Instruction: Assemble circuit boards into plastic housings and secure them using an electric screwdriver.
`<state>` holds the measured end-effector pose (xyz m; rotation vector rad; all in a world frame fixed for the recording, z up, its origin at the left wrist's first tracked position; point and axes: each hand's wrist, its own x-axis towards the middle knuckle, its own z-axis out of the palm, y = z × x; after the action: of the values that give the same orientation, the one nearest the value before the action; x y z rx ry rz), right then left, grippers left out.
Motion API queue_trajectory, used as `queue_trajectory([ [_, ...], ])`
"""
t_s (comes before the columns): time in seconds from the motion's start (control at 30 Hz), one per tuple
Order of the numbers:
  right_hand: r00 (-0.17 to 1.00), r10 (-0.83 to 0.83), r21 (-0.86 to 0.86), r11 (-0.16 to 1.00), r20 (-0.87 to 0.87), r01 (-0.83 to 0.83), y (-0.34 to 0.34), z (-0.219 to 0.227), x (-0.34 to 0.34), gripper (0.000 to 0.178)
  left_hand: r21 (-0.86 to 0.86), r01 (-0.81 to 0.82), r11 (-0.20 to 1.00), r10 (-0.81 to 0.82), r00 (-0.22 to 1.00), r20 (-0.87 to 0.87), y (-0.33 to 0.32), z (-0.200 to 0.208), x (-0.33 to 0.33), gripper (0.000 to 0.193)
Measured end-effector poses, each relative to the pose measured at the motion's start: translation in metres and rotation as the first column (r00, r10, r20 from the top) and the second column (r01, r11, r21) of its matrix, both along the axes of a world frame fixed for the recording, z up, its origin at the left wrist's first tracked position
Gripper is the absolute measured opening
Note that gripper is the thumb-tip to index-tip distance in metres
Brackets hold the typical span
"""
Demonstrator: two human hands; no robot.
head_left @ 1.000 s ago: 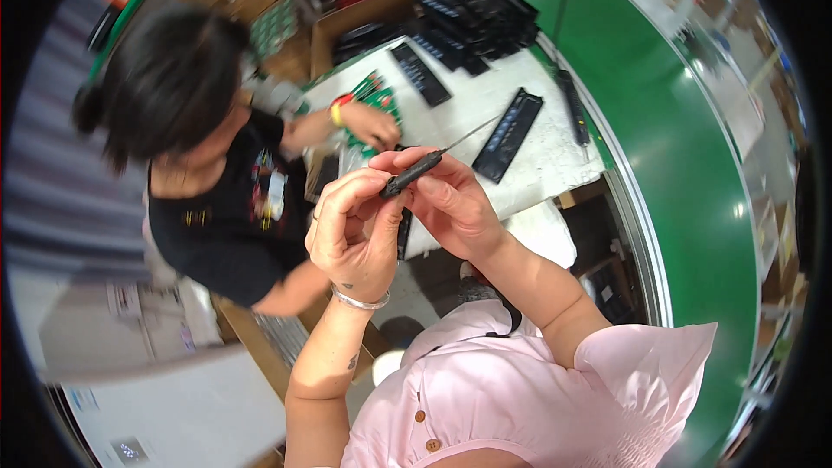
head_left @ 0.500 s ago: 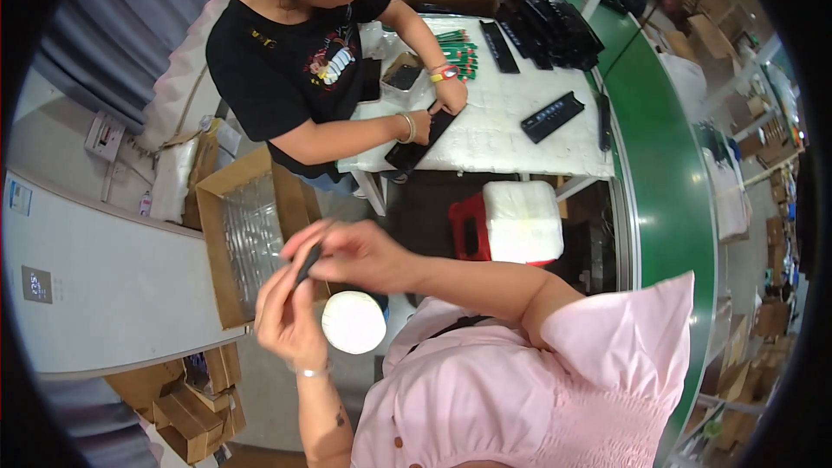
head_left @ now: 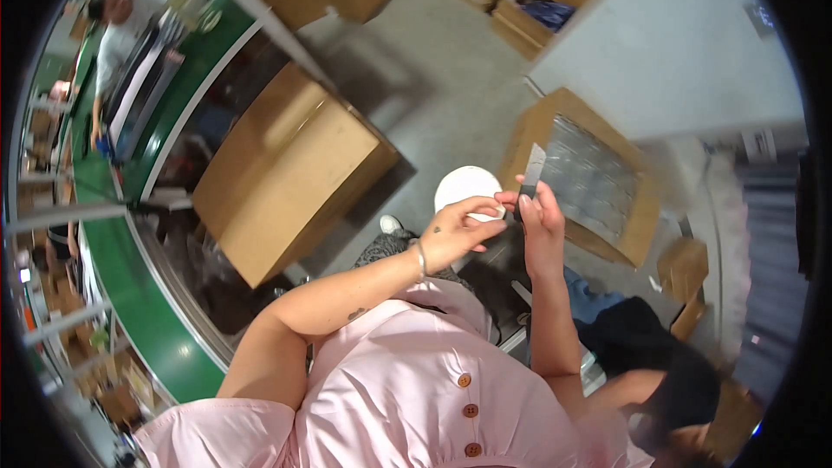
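My right hand (head_left: pixel 542 224) is closed around a utility knife with a dark handle. Its grey metal blade (head_left: pixel 536 159) points up and away from me. Close beside it, my left hand (head_left: pixel 464 230) has its thumb and fingertips pinched together, a bracelet at the wrist. A small pale bit shows at those fingertips, too small to name. Below both hands is a white round top (head_left: pixel 468 184), like a stool seat, partly covered by my left hand.
A big closed cardboard box (head_left: pixel 295 178) stands at left, beside a curved green work line (head_left: pixel 160 329). An open carton (head_left: pixel 530 117) of clear plastic pieces sits ahead right. A person in black (head_left: pixel 646 338) is close at lower right; another (head_left: pixel 130 26) works far left.
My body and view have swung round, so the white worktable is out of sight and the big box is in view. My hands have moved apart, and the knife's blade now shows upright.
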<state>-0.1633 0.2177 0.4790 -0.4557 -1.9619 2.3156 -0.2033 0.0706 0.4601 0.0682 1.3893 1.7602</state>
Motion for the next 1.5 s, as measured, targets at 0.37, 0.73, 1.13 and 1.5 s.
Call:
queue_trajectory([
  [0.37, 0.79, 0.466, 0.156, 0.814, 0.398, -0.559, -0.124, -0.199, -0.143, 0.021, -0.599, -0.53, 0.6, 0.756, 0.621, 0.207, -0.258, -0.16, 0.054, 0.022],
  [0.73, 0.871, 0.459, 0.815, 0.429, 0.175, -0.39, -0.241, -0.388, -0.366, 0.025, -0.68, -0.506, 0.53, 0.848, 0.33, 0.415, -0.31, -0.259, 0.055, 0.015],
  [1.13, 0.501, 0.784, 0.71, 0.114, 0.366, -0.695, -0.24, -0.406, -0.423, 0.022, -0.666, -0.518, 0.537, 0.823, 0.146, 0.55, -0.244, -0.263, 0.029, 0.018],
  [1.5, 0.408, 0.74, 0.687, -0.099, 0.534, -0.72, -0.229, -0.389, -0.384, 0.023, -0.632, -0.556, 0.54, 0.821, 0.185, 0.54, -0.232, -0.254, 0.002, 0.02],
])
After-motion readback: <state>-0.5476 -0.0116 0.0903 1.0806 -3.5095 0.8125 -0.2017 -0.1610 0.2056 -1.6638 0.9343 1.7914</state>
